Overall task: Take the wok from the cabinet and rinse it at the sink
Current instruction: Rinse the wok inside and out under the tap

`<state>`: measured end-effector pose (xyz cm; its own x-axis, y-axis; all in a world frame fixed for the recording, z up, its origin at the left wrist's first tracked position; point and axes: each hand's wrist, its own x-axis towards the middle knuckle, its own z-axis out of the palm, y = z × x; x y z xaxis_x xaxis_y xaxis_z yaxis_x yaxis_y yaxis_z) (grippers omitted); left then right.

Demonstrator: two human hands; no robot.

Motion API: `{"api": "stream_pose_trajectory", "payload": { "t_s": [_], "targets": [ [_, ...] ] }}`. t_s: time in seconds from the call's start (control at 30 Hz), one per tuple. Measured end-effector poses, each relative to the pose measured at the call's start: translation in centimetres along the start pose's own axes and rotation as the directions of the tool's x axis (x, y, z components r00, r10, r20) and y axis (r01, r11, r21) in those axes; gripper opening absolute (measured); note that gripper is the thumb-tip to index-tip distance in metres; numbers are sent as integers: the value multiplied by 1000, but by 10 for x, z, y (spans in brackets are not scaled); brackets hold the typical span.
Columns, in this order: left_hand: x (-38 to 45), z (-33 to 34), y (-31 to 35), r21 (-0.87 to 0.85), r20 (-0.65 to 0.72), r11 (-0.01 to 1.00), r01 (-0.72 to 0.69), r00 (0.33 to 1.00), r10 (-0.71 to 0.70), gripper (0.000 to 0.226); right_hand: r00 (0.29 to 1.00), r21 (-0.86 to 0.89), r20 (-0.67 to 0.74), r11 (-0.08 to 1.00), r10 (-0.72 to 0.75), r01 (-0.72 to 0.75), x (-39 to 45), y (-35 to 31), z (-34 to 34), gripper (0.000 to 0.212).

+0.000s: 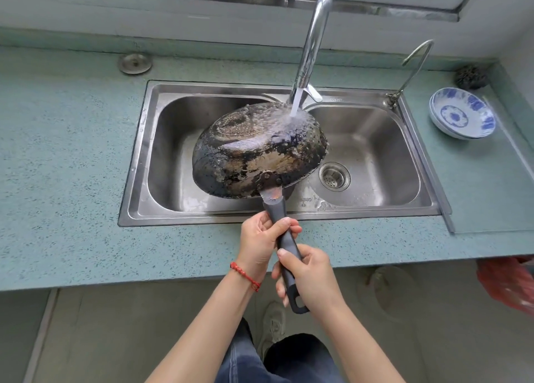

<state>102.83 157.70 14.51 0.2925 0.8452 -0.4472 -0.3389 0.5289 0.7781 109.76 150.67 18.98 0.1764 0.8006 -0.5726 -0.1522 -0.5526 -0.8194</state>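
Observation:
The blackened wok (254, 151) is held upside down over the double steel sink (138, 157), its scorched underside facing up. Water runs from the tall chrome faucet (313, 38) onto the wok's far right side. The dark handle (284, 238) points toward me across the sink's front rim. My left hand (261, 245) grips the handle's upper part; a red cord is on that wrist. My right hand (309, 278) grips the handle's lower end, just behind the left hand.
A drain strainer (334, 177) sits in the right basin. A thin second tap (410, 70) stands at the sink's right corner. Blue-and-white bowls (462, 116) and a dark scrubber (471, 76) rest on the teal counter (63, 157) at right. A red plastic bag (505, 281) hangs below.

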Motion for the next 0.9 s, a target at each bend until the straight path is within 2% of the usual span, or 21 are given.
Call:
{"api": "stream_pose_trajectory", "payload": {
  "t_s": [0.23,0.4,0.57,0.9],
  "targets": [
    [2,7,-1,-21,57,999,32,998,-31,14,995,-82,-88,996,-41,34,-2,5,-4,26],
    [1,8,-3,-46,63,998,46,997,-43,15,994,-96,-96,994,-55,46,-1,9,-4,25],
    [0,4,-6,-35,49,999,34,998,-32,15,996,-77,-69,995,-65,59,-3,10,-2,23],
    [-3,-16,5,65,-32,997,-28,999,30,10,997,37,74,999,-20,18,3,10,10,28]
  ]
}}
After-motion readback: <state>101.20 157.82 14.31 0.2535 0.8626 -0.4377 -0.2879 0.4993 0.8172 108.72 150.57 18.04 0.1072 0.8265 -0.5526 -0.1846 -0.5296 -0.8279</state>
